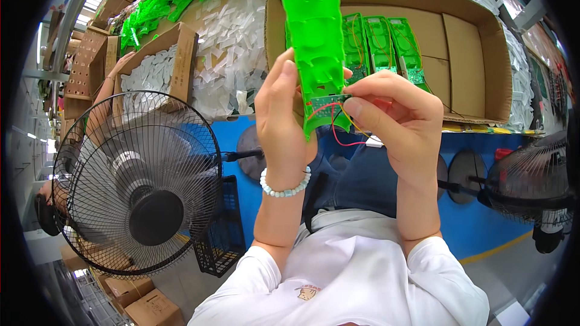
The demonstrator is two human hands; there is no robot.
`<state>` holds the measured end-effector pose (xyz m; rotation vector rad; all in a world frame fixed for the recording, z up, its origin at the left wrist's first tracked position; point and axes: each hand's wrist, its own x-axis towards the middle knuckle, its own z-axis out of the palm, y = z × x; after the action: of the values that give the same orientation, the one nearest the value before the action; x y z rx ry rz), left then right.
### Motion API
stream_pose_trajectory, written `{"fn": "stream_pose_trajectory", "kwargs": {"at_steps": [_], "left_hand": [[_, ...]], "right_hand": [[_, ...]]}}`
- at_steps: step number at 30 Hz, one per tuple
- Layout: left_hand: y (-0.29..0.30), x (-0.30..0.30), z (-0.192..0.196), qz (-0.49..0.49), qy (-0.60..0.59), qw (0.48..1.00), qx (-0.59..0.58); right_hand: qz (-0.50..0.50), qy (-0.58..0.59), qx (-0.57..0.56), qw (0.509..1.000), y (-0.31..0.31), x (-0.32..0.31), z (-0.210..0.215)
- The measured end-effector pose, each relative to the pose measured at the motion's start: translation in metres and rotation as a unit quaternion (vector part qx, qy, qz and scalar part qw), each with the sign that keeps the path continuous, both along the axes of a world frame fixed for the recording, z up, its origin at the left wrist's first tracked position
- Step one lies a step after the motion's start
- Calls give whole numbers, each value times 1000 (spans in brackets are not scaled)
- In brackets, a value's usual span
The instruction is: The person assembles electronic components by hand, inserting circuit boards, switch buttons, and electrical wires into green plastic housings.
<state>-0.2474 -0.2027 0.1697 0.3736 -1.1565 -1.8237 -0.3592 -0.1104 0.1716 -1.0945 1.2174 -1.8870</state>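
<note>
My left hand (pixel 281 124) is wrapped round the lower part of a long bright green plastic shell (pixel 313 30), holding it upright over the box's near edge. A small green circuit board (pixel 324 104) lies across the shell's lower end. At the board's right edge, the thumb and forefinger of my right hand (pixel 405 115) are pinched together on it. A red wire (pixel 334 136) and a yellow wire run from the board toward a small white connector (pixel 374 142) under my right hand. What my other right fingers touch is hidden.
Similar green shells (pixel 379 42) with boards and wires lie in a cardboard box (pixel 483 54). Clear plastic strips (pixel 232 36) and a green heap (pixel 175 0) cover the left. Caged fans (pixel 157 217) flank me. At far left, another person's arm (pixel 104 99) reaches toward a box.
</note>
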Motion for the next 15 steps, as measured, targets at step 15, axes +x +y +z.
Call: {"fn": "stream_pose_trajectory", "kwargs": {"at_steps": [15], "left_hand": [[21,7,-4,130,11,983,-128]], "right_hand": [[-40,-36,22,998,-3,16,7]]}}
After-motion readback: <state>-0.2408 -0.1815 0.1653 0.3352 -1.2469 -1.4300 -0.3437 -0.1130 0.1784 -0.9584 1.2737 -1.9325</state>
